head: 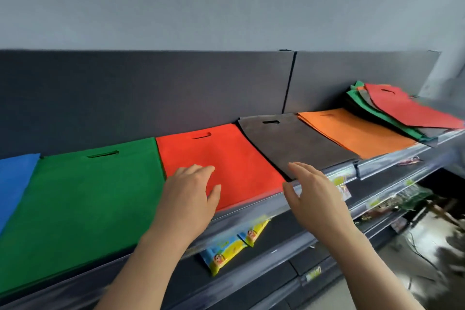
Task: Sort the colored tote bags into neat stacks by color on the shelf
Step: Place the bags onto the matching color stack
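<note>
obs: five sorted stacks lie side by side on the shelf [392, 158], left to right: blue stack [15, 176], green stack [88, 196], red stack [226, 156], grey stack [297, 141], orange stack [352, 131]. the unsorted pile [402, 111] sits at the far right end, fanned out, with a red bag on top.

hands: my left hand [191, 189] rests flat on the near left part of the red stack, fingers relaxed, gripping nothing. my right hand [307, 189] is spread open and empty, over the shelf lip by the near corner of the grey stack. i cannot tell whether it touches the fabric.

step, as i judge it: squaring the red stack. to do it well:
- keep the left palm flat as an anchor so the top bag does not slide.
- bring the right hand in as a straight stop along the red stack's right edge.
- line the near edge up with the shelf lip, handle slots all at the far side.
- keep a clean seam against green and grey.

not resolved:
- the blue stack is cut off at the left.
- stack heights cannot be read from this angle.
- which of red and grey overlaps the other at their shared edge is unclear.
- the lower layers of the unsorted pile are mostly hidden, so the remaining count is unknown.
- the lower shelves at the right are blurred; only the snack packets [226, 251] read clearly.
</note>
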Demonstrator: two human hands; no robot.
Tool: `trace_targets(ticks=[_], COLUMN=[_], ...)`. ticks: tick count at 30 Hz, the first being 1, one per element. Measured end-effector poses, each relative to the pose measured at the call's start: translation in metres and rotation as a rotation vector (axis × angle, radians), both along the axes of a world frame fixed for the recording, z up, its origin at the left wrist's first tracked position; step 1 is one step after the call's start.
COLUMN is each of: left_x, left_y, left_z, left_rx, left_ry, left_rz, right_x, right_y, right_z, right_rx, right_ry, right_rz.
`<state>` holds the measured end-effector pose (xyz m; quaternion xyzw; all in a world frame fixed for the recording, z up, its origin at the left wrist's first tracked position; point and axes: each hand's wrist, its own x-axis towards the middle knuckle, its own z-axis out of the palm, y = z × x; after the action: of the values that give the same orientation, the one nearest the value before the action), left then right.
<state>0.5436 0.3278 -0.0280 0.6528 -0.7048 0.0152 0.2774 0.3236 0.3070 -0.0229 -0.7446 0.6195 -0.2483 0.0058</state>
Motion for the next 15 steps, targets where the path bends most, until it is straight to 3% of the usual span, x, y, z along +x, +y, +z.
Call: trace_targets(ticks=[15], left_x=[-0.186], left_y=[-0.111], left_z=[0.0], left_rx=[0.037], left_ry=[-0.017], left_rz=[-0.183], right_x=[-0.179], right_y=[-0.064], right_z=[-0.006], right_rx=[0.041], right_ry=[-0.034], right_rz=[-0.223])
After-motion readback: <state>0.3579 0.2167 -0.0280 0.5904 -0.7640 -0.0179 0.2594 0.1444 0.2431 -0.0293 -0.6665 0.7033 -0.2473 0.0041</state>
